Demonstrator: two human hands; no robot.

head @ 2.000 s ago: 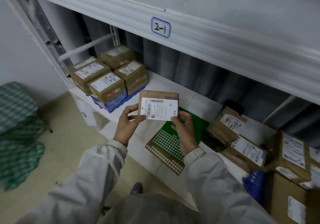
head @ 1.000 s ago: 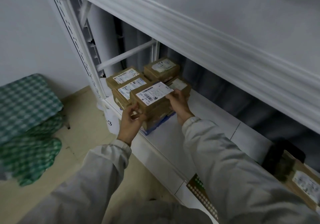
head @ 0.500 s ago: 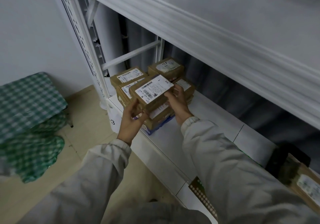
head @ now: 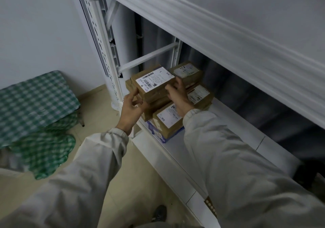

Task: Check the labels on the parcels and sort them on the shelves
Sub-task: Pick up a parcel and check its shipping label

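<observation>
Pale sleeves fill lower frame, reaching up toward centre. Left hand (head: 131,107) grips near-left corner of labelled parcel (head: 154,85), fingers curled on its edge. Right hand (head: 177,95) holds its right side. Parcel sits atop stack of boxes (head: 168,118) at left end of lower shelf (head: 211,139), label up. Step in hand, seemingly: placing checked parcel. Next move likely calls for squaring it on stack, then letting go. Green checked bags (head: 35,104) at left.

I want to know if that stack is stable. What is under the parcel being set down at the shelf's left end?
Under the parcel are stacked brown boxes; the hands cover part of them.
</observation>
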